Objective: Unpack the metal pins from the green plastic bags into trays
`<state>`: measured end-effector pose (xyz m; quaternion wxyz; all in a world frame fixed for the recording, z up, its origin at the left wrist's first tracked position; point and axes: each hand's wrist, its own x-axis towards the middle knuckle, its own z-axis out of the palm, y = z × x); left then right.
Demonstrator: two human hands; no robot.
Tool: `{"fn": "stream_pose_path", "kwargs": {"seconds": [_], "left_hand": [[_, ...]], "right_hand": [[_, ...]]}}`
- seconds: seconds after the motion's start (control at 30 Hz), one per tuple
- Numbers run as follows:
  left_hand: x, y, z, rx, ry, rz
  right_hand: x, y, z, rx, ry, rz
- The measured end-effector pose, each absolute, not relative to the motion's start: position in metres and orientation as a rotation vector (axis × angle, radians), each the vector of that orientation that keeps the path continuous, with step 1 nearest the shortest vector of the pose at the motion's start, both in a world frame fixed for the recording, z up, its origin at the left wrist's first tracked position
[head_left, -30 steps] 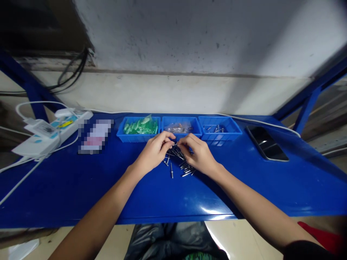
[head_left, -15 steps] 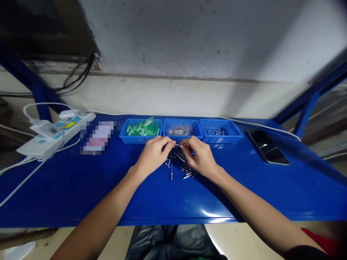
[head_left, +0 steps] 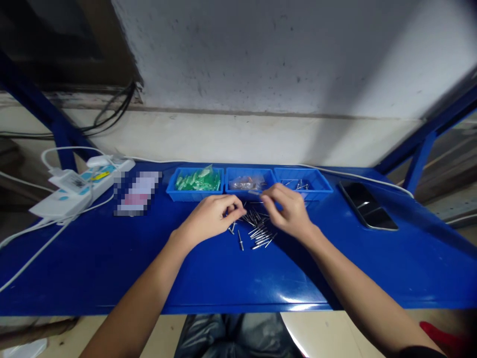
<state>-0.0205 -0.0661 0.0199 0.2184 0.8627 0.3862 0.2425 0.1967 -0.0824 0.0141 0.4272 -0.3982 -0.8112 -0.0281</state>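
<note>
A loose pile of small metal pins lies on the blue table in front of me. My left hand rests at the pile's left edge, fingers curled together over a few pins. My right hand hovers over the pile's right side, fingers pinched on something I cannot make out. Behind them stand three blue trays: one with green pieces, one with small bagged parts, one with a few metal pins.
A white power strip with cables lies at the far left, beside a blurred card. A black phone lies at the right. A white cable runs along the back edge by the wall. Blue frame struts rise on both sides.
My right hand has drawn away from my left, moving right and back toward the trays. The left hand stayed at the pile. The view shifted slightly.
</note>
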Motion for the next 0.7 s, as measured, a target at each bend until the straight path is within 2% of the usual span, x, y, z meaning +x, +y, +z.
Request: {"fn": "stream_pose_path", "kwargs": {"seconds": [0.1, 0.17, 0.3, 0.37, 0.6, 0.7], "left_hand": [[-0.037, -0.060, 0.019, 2.395, 0.946, 0.269], [-0.043, -0.057, 0.017, 2.402, 0.918, 0.146], [-0.041, -0.057, 0.013, 2.443, 0.935, 0.093], [-0.035, -0.059, 0.012, 2.459, 0.933, 0.140], [-0.016, -0.062, 0.010, 2.305, 0.986, 0.767], [-0.012, -0.062, 0.008, 2.105, 0.991, 0.901]], "right_hand": [[0.228, -0.076, 0.026, -1.166, -1.713, -0.286], [0.250, -0.069, 0.030, -1.360, -1.535, -0.394], [0.277, -0.055, 0.025, -1.818, -1.418, -0.405], [0.274, -0.051, 0.019, -1.881, -1.426, -0.382], [0.198, -0.075, 0.005, -1.134, -2.020, 0.005], [0.177, -0.085, 0.001, -0.930, -2.182, 0.062]]}}
